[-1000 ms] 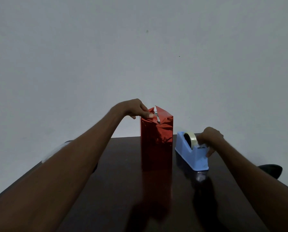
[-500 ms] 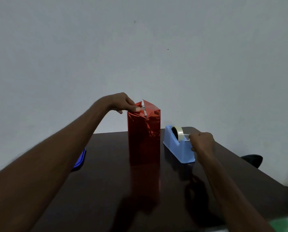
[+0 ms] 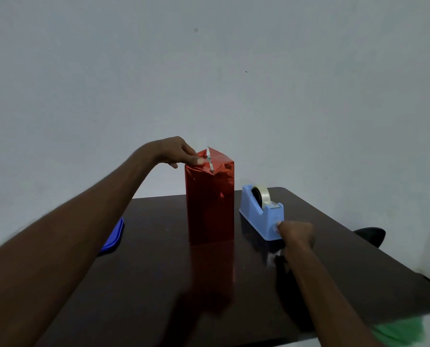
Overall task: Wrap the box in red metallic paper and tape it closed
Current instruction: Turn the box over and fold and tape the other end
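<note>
Pinning the folded top flaps of the red-wrapped box (image 3: 210, 199) with my left hand (image 3: 176, 152), thumb pressed on the paper so the fold cannot spring open before tape goes on. The box stands upright on the dark counter (image 3: 158, 271). Just right of the box sits the blue tape dispenser (image 3: 261, 214); my right hand (image 3: 296, 232) is curled at its front end, seemingly pinching a strip, though I cannot tell for sure.

A tall box (image 3: 210, 201) in red metallic paper stands upright just left of the blue tape dispenser (image 3: 262, 212), its top folds unsealed.
</note>
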`<state>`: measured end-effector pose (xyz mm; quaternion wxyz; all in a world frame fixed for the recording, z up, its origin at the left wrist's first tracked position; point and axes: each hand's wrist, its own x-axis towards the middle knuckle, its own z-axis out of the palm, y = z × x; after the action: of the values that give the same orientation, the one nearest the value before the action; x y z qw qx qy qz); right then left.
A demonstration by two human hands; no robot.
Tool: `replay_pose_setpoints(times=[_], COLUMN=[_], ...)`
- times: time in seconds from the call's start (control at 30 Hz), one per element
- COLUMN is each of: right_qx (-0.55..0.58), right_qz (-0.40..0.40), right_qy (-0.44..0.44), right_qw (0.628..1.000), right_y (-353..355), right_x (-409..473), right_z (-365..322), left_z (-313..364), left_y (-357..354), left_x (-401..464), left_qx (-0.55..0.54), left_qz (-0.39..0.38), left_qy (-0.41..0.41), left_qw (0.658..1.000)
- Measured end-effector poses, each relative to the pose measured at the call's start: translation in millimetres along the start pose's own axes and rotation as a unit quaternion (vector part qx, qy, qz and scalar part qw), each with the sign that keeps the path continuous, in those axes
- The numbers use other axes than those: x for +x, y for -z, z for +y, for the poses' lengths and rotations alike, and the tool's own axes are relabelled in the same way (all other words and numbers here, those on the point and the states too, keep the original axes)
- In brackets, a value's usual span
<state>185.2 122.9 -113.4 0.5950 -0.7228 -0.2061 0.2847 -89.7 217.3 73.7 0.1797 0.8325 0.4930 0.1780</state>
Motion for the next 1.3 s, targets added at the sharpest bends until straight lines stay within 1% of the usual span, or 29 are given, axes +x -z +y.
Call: replay_pose_setpoints(times=[0.03, 0.1, 0.2, 0.37, 0.47, 0.6, 0.67, 0.73, 0.83, 0.93, 1.03, 1.17, 1.3], right_qx=[0.001, 0.029, 0.084, 0.096, 0.056, -0.052, -0.134, -0.219, -0.346, -0.425, -0.482, -0.493, -0.481], right_qz=[0.002, 0.002, -0.013, -0.108, -0.157, -0.203, -0.218, -0.243, -0.268, -0.286, -0.271, -0.249, -0.178], right_qy=[-0.025, -0.018, 0.055, 0.184, 0.282, 0.359, 0.364, 0.348, 0.34, 0.311, 0.302, 0.308, 0.342], right_qw=[1.0, 0.999, 0.995, 0.972, 0.945, 0.91, 0.896, 0.879, 0.832, 0.8, 0.777, 0.775, 0.788], right_y=[-1, 1, 5, 1, -9, -39, -59, -77, -92, -102, -109, -115, -117], right_x=[-2, -5, -14, -40, -57, -67, -71, -75, -76, -75, -76, -73, -69], right_z=[2, 1, -7, -55, -103, -166, -192, -209, -222, -227, -228, -224, -219], left_z=[0, 0, 1, 1, 0, -6, -9, -11, -13, -13, -14, -16, -18], left_y=[0, 1, 0, 0, -1, -3, -4, -4, -5, -5, -6, -6, -7], left_x=[-1, -1, -1, -2, -1, 0, 0, 1, 2, 2, 3, 3, 4], left_qx=[0.001, 0.001, 0.003, 0.005, 0.004, -0.006, -0.002, 0.002, 0.003, 0.002, 0.0, -0.003, -0.005], left_qz=[-0.001, 0.0, -0.001, -0.002, 0.001, 0.014, 0.02, 0.022, 0.023, 0.023, 0.025, 0.027, 0.023], left_qy=[0.001, 0.0, -0.003, -0.003, -0.01, -0.022, -0.031, -0.036, -0.039, -0.039, -0.039, -0.042, -0.045], left_qw=[1.0, 1.0, 1.0, 1.0, 1.0, 1.0, 0.999, 0.999, 0.999, 0.999, 0.999, 0.999, 0.999])
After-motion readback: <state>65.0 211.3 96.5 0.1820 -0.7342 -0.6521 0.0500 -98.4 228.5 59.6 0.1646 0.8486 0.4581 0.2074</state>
